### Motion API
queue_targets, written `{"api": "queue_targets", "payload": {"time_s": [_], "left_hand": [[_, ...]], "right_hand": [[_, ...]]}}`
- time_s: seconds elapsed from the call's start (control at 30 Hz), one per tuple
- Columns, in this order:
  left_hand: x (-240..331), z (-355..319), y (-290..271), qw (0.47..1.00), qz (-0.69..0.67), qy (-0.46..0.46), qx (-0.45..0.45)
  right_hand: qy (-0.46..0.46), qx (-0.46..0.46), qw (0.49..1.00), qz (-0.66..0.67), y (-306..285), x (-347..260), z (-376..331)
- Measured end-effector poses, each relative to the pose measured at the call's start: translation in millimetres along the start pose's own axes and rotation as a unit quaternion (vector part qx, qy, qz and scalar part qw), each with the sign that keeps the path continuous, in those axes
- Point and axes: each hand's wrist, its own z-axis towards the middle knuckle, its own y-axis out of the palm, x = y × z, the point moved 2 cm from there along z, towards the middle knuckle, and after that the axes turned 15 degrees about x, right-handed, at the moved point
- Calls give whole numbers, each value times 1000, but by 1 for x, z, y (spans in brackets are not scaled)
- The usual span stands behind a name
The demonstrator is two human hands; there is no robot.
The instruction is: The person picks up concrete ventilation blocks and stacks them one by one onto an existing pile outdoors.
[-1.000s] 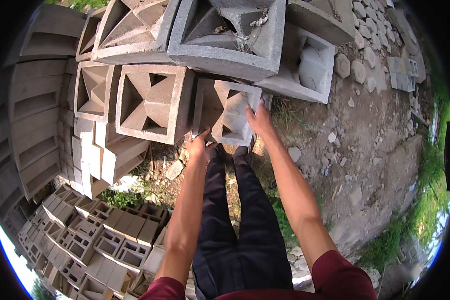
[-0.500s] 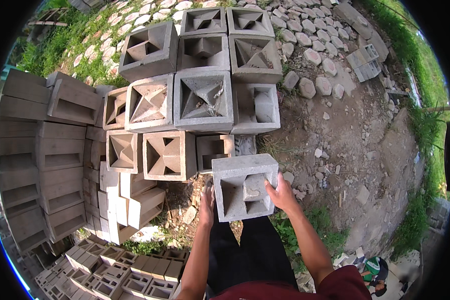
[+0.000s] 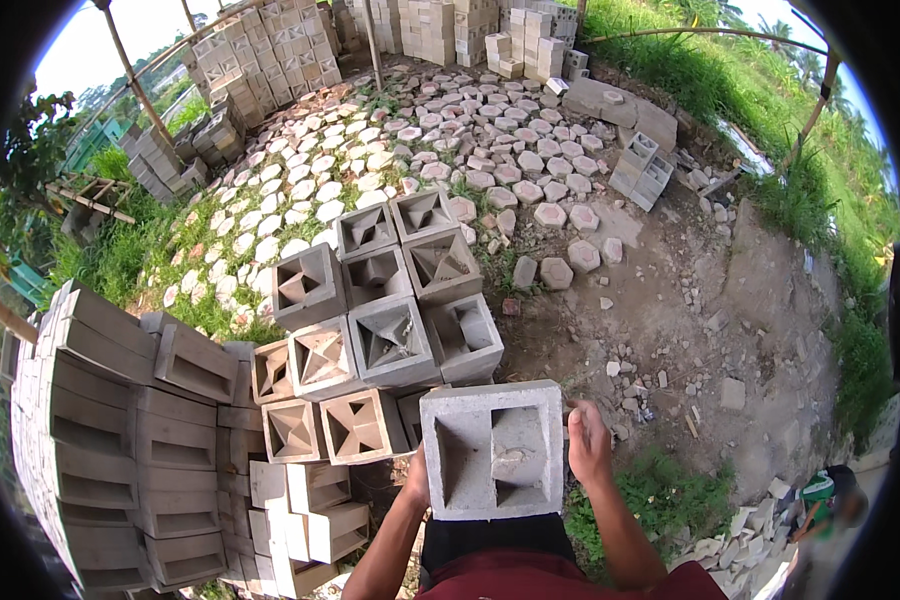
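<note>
A square grey concrete vent block (image 3: pixel 515 460) with recessed, angled openings is held up in front of my body. My left hand (image 3: pixel 418 478) presses on its left side, the fingers partly hidden behind it. Against the right side is my right hand (image 3: pixel 590 440), thumb up and fingers curled by the edge. Just beyond the held block stands a group of similar vent blocks (image 3: pixel 395 345) with pyramid-like and crossed recesses, packed in rows. The held block covers part of the nearest one.
Tall stacks of long concrete blocks (image 3: pixel 175 450) rise on the left. Hexagonal pavers (image 3: pixel 530 160) lie spread on the ground ahead. Bare dirt with rubble (image 3: pixel 700 330) lies to the right, beside two grey hollow blocks (image 3: pixel 642 172). Another person (image 3: pixel 820 505) is low at the far right.
My view has tilted up and turned, showing more ground and stacks ahead. The block now faces me more squarely, still between both hands. My right hand has shifted from its front edge to its side.
</note>
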Motion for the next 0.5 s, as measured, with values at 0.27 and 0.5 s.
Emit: {"api": "queue_targets", "payload": {"time_s": [0.27,0.5], "left_hand": [[-28,0,52,997,57,-5,-42],[-32,10,116,988,109,32,-101]], "right_hand": [[371,17,837,403,2,138,-34],[359,84,853,370,-78,65,-15]]}}
